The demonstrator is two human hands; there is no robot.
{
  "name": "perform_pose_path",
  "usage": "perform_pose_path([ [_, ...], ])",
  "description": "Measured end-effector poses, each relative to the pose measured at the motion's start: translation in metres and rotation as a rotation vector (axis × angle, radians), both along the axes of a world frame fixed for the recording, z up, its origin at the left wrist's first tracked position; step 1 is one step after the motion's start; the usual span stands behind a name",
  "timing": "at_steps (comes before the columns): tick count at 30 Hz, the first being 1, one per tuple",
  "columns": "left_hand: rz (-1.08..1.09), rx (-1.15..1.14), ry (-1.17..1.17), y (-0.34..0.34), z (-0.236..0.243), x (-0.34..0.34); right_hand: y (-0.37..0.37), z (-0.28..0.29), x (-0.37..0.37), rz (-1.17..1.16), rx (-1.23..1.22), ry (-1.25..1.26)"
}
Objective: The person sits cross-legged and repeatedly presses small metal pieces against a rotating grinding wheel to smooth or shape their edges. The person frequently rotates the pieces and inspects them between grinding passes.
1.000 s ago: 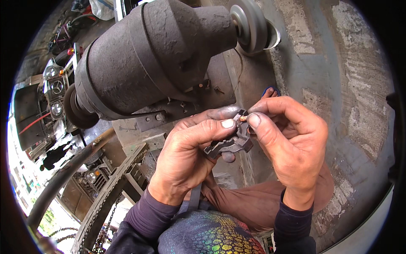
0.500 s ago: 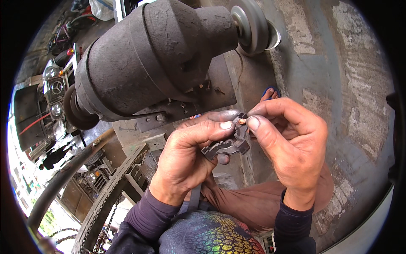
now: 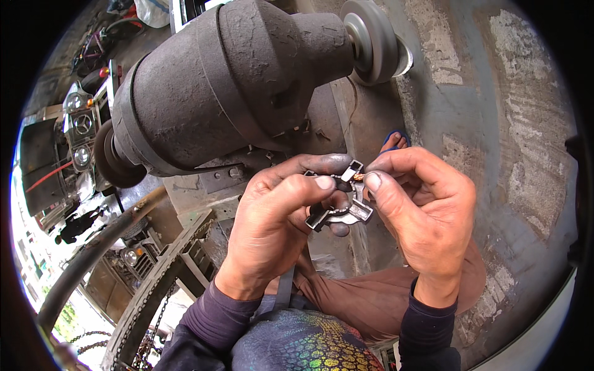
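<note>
In the middle of the view my left hand (image 3: 266,213) grips a dark, ring-shaped brush holder (image 3: 351,217) with square slots around its rim. The thumb presses on its near side and the other fingers support it from behind. My right hand (image 3: 427,213) is closed, thumb and forefinger pinching a short copper braided lead (image 3: 359,177) at the holder's right edge. What sits at the lead's end between the fingertips is mostly hidden. Grime darkens the fingertips of both hands.
A large dark bench grinder (image 3: 204,86) stands just beyond my hands, with a grinding wheel (image 3: 377,43) at its right and another wheel (image 3: 114,154) at its left. A metal pipe (image 3: 99,253) and a chain (image 3: 158,321) are at lower left. A sandalled foot (image 3: 395,141) rests on the floor.
My left hand has turned the brush holder so its open ring and slots now face up more. The right hand still pinches at the copper lead, slightly lower.
</note>
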State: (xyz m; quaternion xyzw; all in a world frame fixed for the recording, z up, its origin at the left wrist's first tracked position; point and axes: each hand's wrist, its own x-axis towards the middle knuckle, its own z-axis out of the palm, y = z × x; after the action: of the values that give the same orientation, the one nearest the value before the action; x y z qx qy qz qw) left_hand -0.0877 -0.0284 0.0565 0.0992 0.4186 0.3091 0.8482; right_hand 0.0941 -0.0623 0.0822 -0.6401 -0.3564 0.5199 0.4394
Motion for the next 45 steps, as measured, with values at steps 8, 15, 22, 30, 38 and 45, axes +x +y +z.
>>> perform_pose_path([
  [8,-0.015,0.058,0.126,-0.004,-0.002,0.006,0.000,-0.004,0.000,0.023,0.054,-0.041],
  [15,-0.024,0.045,0.123,-0.004,-0.002,0.007,0.000,-0.004,0.001,0.033,0.046,-0.051],
  [22,-0.090,0.128,0.306,-0.004,-0.004,0.015,0.000,0.000,0.006,-0.005,-0.071,0.224],
  [30,-0.156,0.607,0.494,-0.008,-0.008,0.016,0.001,-0.007,0.012,-0.058,-0.153,0.274],
  [38,-0.265,0.834,0.605,0.004,-0.018,0.020,0.010,-0.022,0.029,-0.048,-0.276,0.443],
  [45,-0.199,0.294,0.520,0.009,-0.027,0.048,0.014,-0.033,0.030,0.014,-0.105,0.146],
])
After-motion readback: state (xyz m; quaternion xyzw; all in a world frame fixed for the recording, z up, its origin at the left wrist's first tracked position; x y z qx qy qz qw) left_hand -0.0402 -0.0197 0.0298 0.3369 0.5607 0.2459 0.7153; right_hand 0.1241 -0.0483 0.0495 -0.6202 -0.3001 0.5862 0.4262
